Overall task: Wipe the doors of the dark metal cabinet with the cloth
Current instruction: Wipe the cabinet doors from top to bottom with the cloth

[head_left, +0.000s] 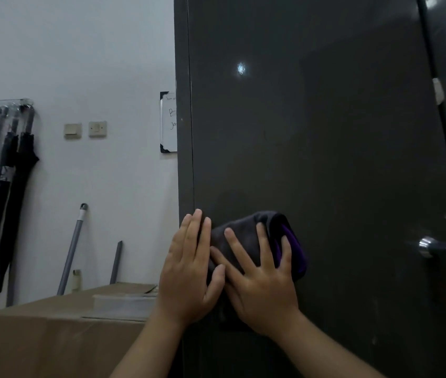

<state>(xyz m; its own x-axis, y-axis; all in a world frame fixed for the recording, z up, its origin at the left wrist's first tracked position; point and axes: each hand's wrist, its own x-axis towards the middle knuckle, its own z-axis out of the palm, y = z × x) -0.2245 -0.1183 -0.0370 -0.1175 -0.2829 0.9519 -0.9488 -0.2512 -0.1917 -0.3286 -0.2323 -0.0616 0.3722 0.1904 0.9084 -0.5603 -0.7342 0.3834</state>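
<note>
Two hands work low in the middle of the frame: the right hand (260,279) lies flat with fingers spread, pressing one dark cloth (246,236) with a purple edge against the cabinet door (311,132), while the left hand (189,271) rests just beside it, fingers straight and together, flat on the door's left edge and grasping nothing. One chrome handle (426,246) sits at the right of the frame. On the left are two wall switches (85,130), several hanging umbrellas (12,170), one whiteboard (169,122) and one cardboard box (61,334).
</note>
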